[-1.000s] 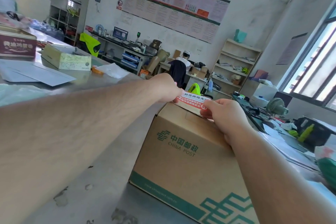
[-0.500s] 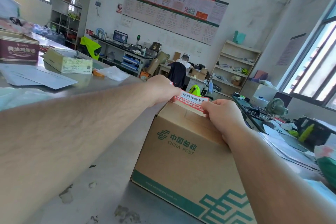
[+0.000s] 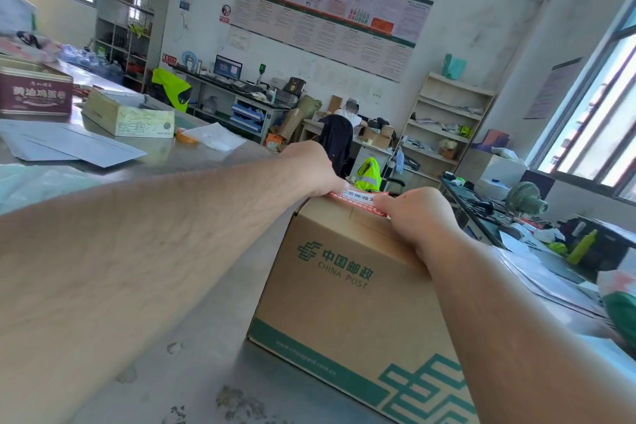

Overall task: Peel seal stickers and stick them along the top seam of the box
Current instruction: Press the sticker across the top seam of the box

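A brown China Post cardboard box (image 3: 344,289) with green print stands on the grey steel table (image 3: 192,348) in front of me. A red and white seal sticker (image 3: 361,200) lies low over the far top edge of the box. My left hand (image 3: 313,170) holds the sticker's left end. My right hand (image 3: 418,213) pinches its right end, knuckles toward me. Both hands' fingertips are hidden behind the hands. The top seam itself is barely in sight from this low angle.
On the table to the left lie a flat cardboard box (image 3: 127,113), a dark red tin (image 3: 34,93), grey envelopes (image 3: 69,144) and a tape roll (image 3: 186,136). A cluttered desk with a green fan (image 3: 525,198) is at the right. A seated person (image 3: 344,127) works far behind.
The sticker has come down closer to the box top, and both hands have lowered slightly with it. The box has stayed in place.
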